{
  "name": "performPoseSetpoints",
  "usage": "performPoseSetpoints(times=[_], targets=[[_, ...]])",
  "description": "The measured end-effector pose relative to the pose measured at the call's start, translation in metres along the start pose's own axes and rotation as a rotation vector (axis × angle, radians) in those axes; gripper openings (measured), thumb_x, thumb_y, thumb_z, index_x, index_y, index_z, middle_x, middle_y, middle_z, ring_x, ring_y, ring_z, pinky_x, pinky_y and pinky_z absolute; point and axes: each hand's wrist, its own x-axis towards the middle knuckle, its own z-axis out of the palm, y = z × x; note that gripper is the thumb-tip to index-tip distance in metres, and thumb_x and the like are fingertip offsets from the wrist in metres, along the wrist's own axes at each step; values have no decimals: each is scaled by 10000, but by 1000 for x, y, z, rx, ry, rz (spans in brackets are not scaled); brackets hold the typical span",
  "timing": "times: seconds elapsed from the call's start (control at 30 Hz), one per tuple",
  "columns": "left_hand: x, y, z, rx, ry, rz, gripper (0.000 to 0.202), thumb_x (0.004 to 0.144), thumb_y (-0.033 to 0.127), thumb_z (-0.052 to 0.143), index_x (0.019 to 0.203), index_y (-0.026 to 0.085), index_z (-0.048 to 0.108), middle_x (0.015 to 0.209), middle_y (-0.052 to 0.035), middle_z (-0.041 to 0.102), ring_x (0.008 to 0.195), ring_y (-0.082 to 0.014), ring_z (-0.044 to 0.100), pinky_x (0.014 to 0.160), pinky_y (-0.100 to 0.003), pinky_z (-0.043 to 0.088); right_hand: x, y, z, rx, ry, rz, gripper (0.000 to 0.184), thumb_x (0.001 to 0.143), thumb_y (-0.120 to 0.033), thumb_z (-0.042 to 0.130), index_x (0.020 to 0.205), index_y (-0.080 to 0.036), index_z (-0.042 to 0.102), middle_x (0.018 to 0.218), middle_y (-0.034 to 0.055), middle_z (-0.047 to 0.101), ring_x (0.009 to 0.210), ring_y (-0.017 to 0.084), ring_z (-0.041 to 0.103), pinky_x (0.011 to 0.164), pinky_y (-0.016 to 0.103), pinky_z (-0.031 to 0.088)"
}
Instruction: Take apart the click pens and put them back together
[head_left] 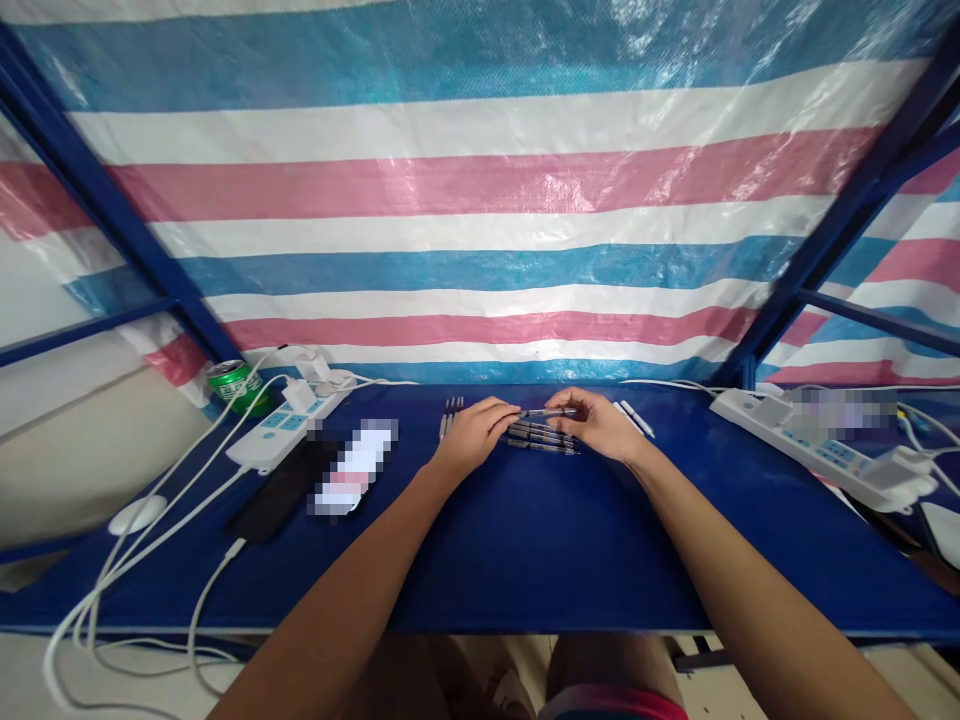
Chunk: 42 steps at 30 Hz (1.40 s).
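Both my hands are at the middle of the blue table (525, 550). My left hand (472, 435) and my right hand (596, 425) pinch the two ends of a clear-barrelled pen (547, 412), held level above the table. Just below it, several dark-tipped pens (541, 438) lie side by side. Behind my left hand, a small group of pens (451, 415) stands out from under the fingers. Two white sticks, perhaps pen parts (634, 418), lie beyond my right hand, apart from it.
White power strips (285, 430) (810, 445) with white cables lie at both sides. On the left are a green can (232, 385), a black phone (277, 490) and a pixelated object (352, 465). A striped tarpaulin (480, 270) on a blue frame rises behind the table.
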Motion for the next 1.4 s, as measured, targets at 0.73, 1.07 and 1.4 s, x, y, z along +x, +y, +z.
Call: performPoseSetpoints(times=[0.73, 1.07, 1.4], targets=[[-1, 0, 1, 5, -25, 8, 261, 1097, 298, 511, 1218, 260, 739, 1179, -47, 754, 1092, -204, 717, 999, -361, 560, 0, 1, 6, -14, -8, 7, 388, 897, -576, 737, 1001, -203, 722, 876, 45, 746, 669, 164, 639, 619, 317, 528], [0, 0, 1, 33, -48, -12, 261, 1094, 306, 505, 1203, 261, 738, 1186, -45, 756, 1099, -208, 716, 1002, -363, 556, 2, 5, 4, -96, 22, -57, 271, 897, -477, 741, 978, -219, 721, 921, 45, 762, 801, 200, 698, 773, 362, 569], [1, -9, 0, 164, 58, -182, 167, 990, 220, 629, 1129, 236, 721, 1128, -46, 777, 1088, -255, 694, 1023, -445, 506, 8, 14, -15, -219, 250, -115, 317, 856, -497, 778, 993, -226, 691, 1034, 74, 761, 920, 226, 706, 878, 397, 559]])
